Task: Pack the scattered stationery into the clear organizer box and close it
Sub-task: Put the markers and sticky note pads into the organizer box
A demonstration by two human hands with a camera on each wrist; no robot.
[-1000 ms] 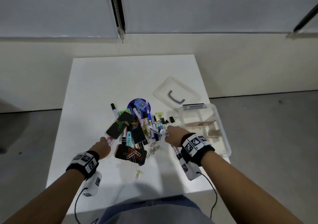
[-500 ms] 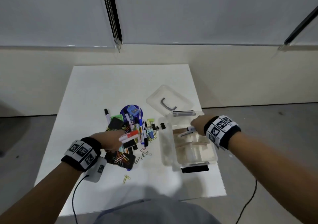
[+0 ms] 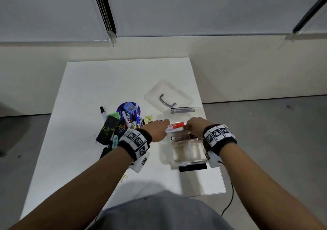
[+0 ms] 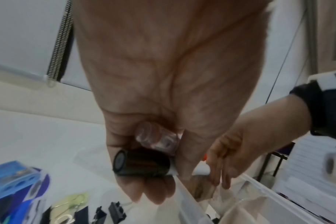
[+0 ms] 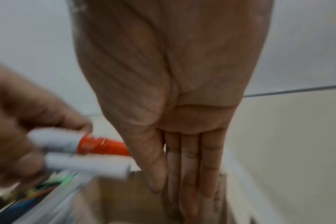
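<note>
My left hand [image 3: 157, 130] grips two markers [image 3: 174, 126], one with a red cap and one with a black cap, and holds them level over the far part of the clear organizer box [image 3: 167, 159]. In the left wrist view the black cap [image 4: 140, 162] sticks out of the left hand [image 4: 163, 181]. My right hand [image 3: 193, 126] meets the markers' other ends; its fingers [image 5: 182, 174] are straight and point down into the box beside the red cap [image 5: 104, 147]. The rest of the stationery pile [image 3: 123, 121] lies left of the box.
The box's clear lid [image 3: 168, 95] with a grey handle lies on the white table [image 3: 88, 88] behind the box. A loose paper clip [image 3: 123, 177] sits near the front under my left forearm. The box stands close to the table's right edge.
My left hand lifted two markers off the pile and carried them right, over the box. My right hand no longer holds its pen and has come against the markers' ends.
</note>
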